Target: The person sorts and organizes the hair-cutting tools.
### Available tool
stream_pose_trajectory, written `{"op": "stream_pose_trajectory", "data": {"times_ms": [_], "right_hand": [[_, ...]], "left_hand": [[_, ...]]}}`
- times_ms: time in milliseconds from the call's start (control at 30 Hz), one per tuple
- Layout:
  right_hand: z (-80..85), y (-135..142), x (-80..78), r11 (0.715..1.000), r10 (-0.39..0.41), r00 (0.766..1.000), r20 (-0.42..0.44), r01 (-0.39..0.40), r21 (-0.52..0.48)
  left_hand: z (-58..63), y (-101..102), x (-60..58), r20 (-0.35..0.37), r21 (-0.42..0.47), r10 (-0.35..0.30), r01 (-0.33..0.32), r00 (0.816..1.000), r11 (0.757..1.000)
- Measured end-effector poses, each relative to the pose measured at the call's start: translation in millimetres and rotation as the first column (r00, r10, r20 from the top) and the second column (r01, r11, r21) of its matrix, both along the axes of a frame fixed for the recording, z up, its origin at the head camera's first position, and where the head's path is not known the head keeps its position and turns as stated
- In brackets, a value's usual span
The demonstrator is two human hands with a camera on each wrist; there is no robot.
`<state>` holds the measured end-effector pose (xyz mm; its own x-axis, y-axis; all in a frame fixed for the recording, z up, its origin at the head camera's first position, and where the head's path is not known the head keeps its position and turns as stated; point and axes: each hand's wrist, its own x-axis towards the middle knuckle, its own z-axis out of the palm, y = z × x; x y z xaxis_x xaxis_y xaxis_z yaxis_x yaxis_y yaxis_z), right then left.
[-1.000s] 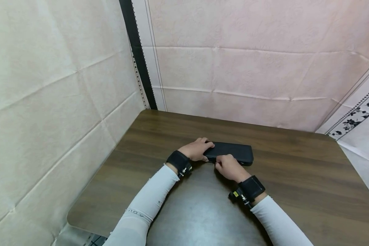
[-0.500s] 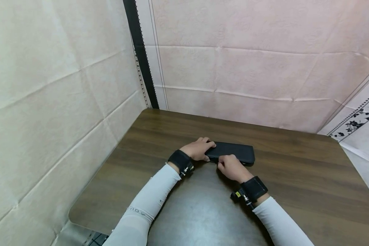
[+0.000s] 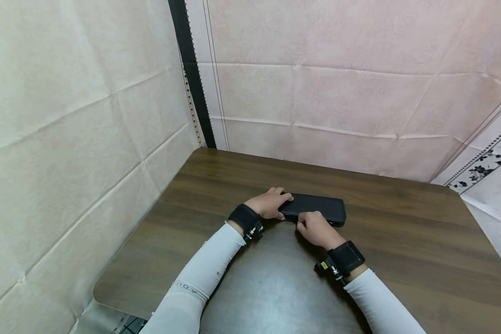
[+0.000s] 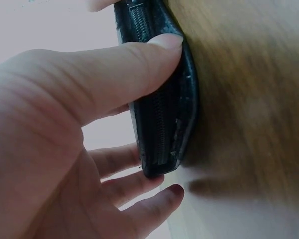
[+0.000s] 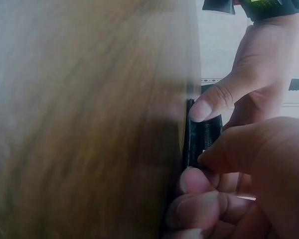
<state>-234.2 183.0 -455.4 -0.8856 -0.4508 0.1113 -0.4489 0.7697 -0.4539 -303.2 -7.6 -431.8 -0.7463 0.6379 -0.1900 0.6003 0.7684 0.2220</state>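
Observation:
A long black zip-around wallet (image 3: 317, 206) lies flat near the middle of the table. My left hand (image 3: 266, 204) grips its left end. In the left wrist view the thumb (image 4: 157, 55) presses on the near side, across the zipper (image 4: 161, 124), with the other fingers round the far side and end. The zipper teeth there run closed in a line. My right hand (image 3: 316, 228) is at the wallet's front edge, fingers curled; in the right wrist view its thumb and forefinger pinch at the zipper, right of my left thumb. The zipper pull itself is hidden between those fingers.
The wallet rests on a wood-grain table (image 3: 401, 241) with rounded corners. Pale cloth hangings (image 3: 338, 102) stand behind the table and along its left side. Each wrist wears a black strap (image 3: 345, 257) with a small camera.
Almost nothing differs. The head view has shifted slightly, so table and hands sit a little further right; both hands keep their holds on the wallet.

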Motion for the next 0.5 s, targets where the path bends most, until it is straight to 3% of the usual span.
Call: {"op": "stream_pose_trajectory", "data": {"times_ms": [500], "right_hand": [[0.5, 4.8, 1.9, 1.0, -0.026, 0.999, 0.035, 0.026, 0.001]], "left_hand": [[-1.4, 0.1, -0.5, 0.009, 0.001, -0.002, 0.002, 1.0, 1.0]]}}
